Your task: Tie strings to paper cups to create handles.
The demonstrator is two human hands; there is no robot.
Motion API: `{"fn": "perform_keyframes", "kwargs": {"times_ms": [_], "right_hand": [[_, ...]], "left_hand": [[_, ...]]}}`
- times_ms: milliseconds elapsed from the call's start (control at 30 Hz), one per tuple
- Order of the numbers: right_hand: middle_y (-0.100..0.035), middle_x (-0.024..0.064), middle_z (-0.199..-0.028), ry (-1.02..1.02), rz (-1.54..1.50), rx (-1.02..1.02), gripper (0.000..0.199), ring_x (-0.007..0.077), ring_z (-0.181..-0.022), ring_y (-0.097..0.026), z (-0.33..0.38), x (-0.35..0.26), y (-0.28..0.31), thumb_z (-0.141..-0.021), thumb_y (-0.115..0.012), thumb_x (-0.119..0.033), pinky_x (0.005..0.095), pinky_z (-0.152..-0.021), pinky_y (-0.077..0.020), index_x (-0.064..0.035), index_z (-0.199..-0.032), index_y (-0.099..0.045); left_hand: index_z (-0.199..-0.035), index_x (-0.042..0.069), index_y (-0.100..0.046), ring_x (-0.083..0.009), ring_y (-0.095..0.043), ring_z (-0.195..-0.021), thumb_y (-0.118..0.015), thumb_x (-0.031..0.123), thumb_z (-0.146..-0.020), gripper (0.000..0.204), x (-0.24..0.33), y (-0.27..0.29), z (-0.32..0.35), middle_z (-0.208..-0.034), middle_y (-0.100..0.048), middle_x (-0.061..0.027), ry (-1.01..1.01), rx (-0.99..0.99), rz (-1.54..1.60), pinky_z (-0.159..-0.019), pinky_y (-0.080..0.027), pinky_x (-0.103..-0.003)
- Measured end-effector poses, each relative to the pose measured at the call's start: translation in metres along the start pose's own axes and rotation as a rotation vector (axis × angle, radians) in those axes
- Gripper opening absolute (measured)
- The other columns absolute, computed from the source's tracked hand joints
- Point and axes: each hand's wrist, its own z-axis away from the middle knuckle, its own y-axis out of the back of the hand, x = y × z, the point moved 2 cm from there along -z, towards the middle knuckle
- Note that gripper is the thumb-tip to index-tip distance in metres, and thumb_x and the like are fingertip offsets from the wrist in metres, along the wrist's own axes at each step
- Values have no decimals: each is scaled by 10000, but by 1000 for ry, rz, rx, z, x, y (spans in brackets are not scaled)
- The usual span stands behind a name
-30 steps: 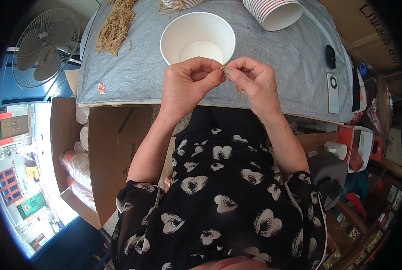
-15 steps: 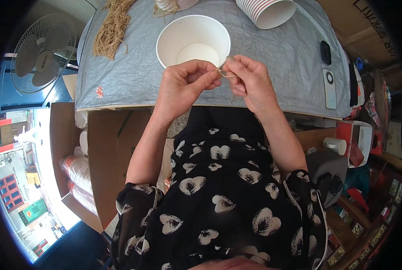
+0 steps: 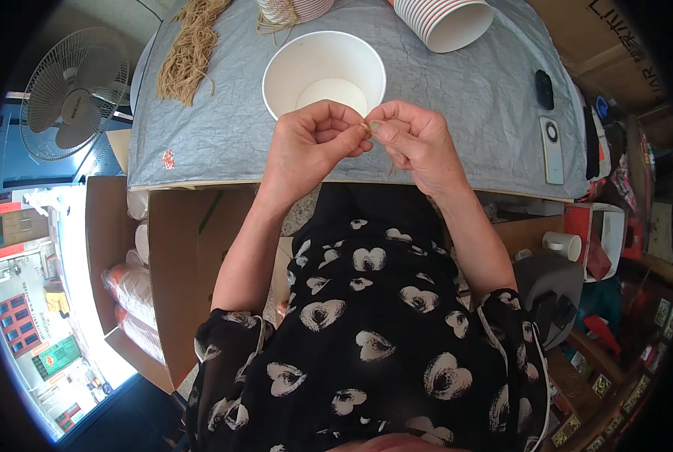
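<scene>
My left hand [image 3: 311, 143] and my right hand [image 3: 415, 143] meet fingertip to fingertip in front of the large white paper bucket [image 3: 271, 79]. Both pinch a short piece of tan twine [image 3: 365, 128]; most of it is hidden by the fingers, and a thin end hangs below my right hand. The bucket stands just beyond my hands on the grey-covered table [image 3: 227, 135], its mouth tilted toward me and its inside bare white. At the far left lies a loose bundle of tan twine [image 3: 188, 60].
Stacked white paper buckets with red bands [image 3: 453, 26] lie at the back right; a twine-wrapped stack [image 3: 295, 9] is at the back. On the right are a phone [image 3: 552, 151] and a black object [image 3: 544, 89]. A fan [image 3: 75, 105] and cardboard box [image 3: 170, 279] stand left.
My hands have drawn together; the right fingertips moved left and slightly down to the left ones. The twine loop seen between them has shrunk into the pinch.
</scene>
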Motion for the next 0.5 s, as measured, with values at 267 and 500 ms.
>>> {"fn": "perform_keyframes", "kwargs": {"times_ms": [267,500], "right_hand": [[-592,-58,-668,182,312,-87,79,-10,-601,-461,-2,-5,3,-963,-645,-59,172,-520,-338,10,-998,-659],[-618,-39,-713,176,215,-13,53,-5,-596,-480,0,0,-8,-951,-631,-40,170,-513,-347,7,-975,-638]], "left_hand": [[-996,-59,-651,-141,-727,-829,-687,-5,-932,91,1,3,0,-914,-726,-106,11,-7,-4,-738,-604,-234],[-1003,-66,-644,-151,-727,-856,-677,-1,-943,95,-1,4,0,-924,-726,-119,-5,-26,61,-762,-607,-242]]}}
